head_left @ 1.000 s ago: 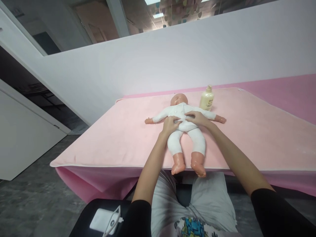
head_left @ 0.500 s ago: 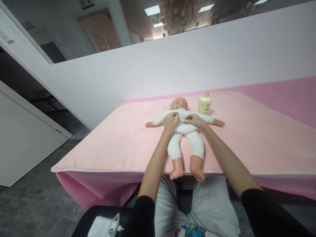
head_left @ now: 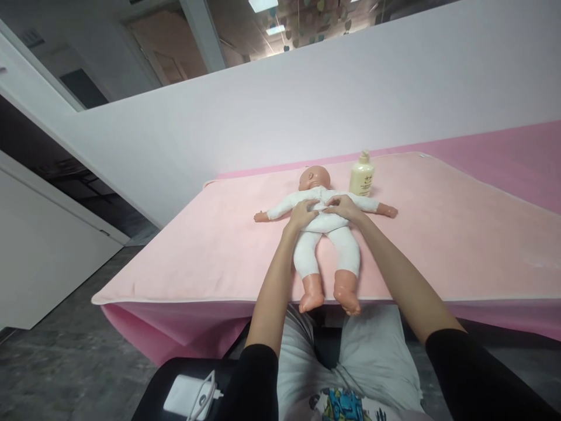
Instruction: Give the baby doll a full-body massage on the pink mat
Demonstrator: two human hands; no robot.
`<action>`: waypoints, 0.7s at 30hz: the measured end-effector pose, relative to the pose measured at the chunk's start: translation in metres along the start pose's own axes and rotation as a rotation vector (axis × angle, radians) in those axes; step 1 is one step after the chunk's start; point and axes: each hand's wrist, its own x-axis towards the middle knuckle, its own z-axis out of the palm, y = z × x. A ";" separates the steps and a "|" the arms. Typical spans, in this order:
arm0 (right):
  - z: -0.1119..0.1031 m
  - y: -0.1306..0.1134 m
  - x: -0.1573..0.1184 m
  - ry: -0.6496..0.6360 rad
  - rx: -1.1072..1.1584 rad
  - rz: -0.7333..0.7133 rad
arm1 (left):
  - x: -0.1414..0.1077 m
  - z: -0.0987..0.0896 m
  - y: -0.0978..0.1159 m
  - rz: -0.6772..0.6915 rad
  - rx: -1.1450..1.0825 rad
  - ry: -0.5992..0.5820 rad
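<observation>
A baby doll [head_left: 325, 223] in a white cloth suit is stretched out with its head at the far side, its arms spread and its bare feet at the near table edge. Its head is turned left and it seems to lie on its front. My left hand [head_left: 303, 215] rests on the left side of its trunk, fingers extended over the white cloth. On the right side of the trunk lies my right hand [head_left: 344, 209], its fingers stretched toward the middle. Both hands are open and hold nothing; some fingertips are hard to make out.
A pale yellow pump bottle [head_left: 362, 175] stands beyond the doll's right-hand arm. Pink towelling [head_left: 210, 245] covers the table, over a darker pink cloth [head_left: 184, 330]. Behind rises a white wall [head_left: 272, 117]. A white charger with a cable [head_left: 190, 397] sits on a black seat at lower left.
My left hand, whose fingers were bent and raised, now lies flatter on the doll's trunk. My right hand has shifted slightly left. The whole view has tilted a little.
</observation>
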 end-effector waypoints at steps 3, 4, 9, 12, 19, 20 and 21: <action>0.000 0.004 0.000 0.001 0.009 -0.025 | 0.003 -0.003 0.000 -0.073 -0.021 -0.002; 0.001 0.004 -0.001 0.007 0.006 -0.038 | 0.005 -0.003 0.000 -0.095 -0.014 0.009; 0.003 -0.004 0.000 0.042 0.028 -0.102 | 0.006 0.000 -0.002 -0.107 -0.015 0.102; 0.007 -0.015 0.002 0.292 0.098 -0.198 | 0.001 0.004 -0.007 -0.104 -0.054 0.171; 0.013 -0.010 0.004 0.250 -0.265 -0.112 | -0.004 0.008 -0.012 -0.026 -0.116 0.165; 0.013 -0.008 0.005 0.232 -0.305 -0.091 | -0.005 0.008 -0.011 -0.009 -0.099 0.155; 0.013 -0.006 0.006 0.224 -0.329 -0.077 | -0.005 0.007 -0.008 0.009 -0.072 0.142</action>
